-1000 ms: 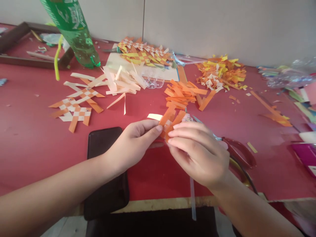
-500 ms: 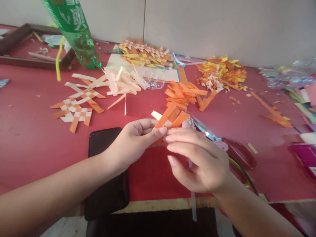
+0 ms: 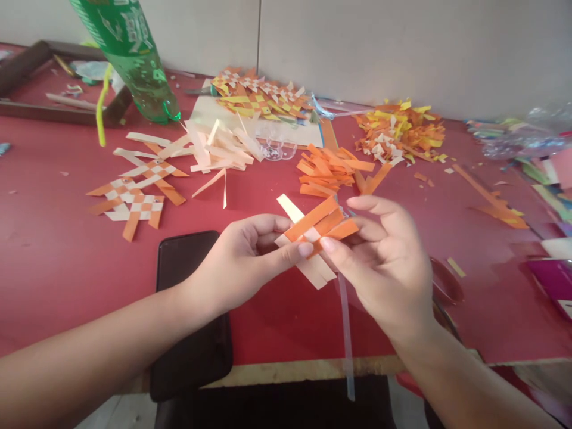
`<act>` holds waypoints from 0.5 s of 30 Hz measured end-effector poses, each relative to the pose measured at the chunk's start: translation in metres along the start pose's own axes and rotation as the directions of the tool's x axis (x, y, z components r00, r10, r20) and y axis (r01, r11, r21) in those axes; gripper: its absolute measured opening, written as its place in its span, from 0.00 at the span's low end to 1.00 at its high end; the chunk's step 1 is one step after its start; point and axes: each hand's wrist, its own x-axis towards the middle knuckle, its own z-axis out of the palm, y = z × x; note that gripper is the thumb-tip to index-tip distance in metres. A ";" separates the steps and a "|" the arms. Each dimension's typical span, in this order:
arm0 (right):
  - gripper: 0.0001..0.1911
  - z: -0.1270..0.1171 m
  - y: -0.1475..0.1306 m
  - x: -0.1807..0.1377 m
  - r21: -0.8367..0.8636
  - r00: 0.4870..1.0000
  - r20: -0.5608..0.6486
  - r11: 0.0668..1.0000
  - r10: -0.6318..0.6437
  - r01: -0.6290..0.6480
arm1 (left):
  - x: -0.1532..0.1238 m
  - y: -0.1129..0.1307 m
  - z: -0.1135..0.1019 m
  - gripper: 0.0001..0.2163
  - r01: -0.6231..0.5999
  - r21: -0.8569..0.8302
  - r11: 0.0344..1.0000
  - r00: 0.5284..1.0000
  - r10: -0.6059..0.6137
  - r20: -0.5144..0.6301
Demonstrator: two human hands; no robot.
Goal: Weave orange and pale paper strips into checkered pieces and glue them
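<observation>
Both hands hold one small woven piece of orange and cream paper strips [image 3: 313, 232] just above the red table [image 3: 53, 262]. My left hand [image 3: 250, 256] pinches its left side between thumb and fingers. My right hand [image 3: 384, 262] pinches its right side with thumb and forefinger, the other fingers spread upward. A thin clear strip [image 3: 345, 322] hangs down from under the right hand. A dark phone [image 3: 187, 268] lies flat beneath my left wrist.
Finished woven pieces [image 3: 134, 196] lie at the left, cream strips [image 3: 218, 149] and orange strips [image 3: 330, 170] in loose piles beyond the hands. More woven pieces [image 3: 259, 98] and scraps [image 3: 402, 131] sit at the back. A green bottle [image 3: 134, 53] stands back left. Red-handled scissors [image 3: 444, 283] lie behind my right hand.
The woven piece has been lifted and turned flatter, showing its cream strips. My right hand rolled palm-up and opened its outer fingers, now covering the scissors' blades.
</observation>
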 end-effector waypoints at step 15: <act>0.19 0.000 0.000 -0.001 0.144 0.997 -0.005 0.986 0.080 -0.079 | 0.001 0.002 0.000 0.07 0.034 -0.014 0.999 0.999 -0.034 -0.016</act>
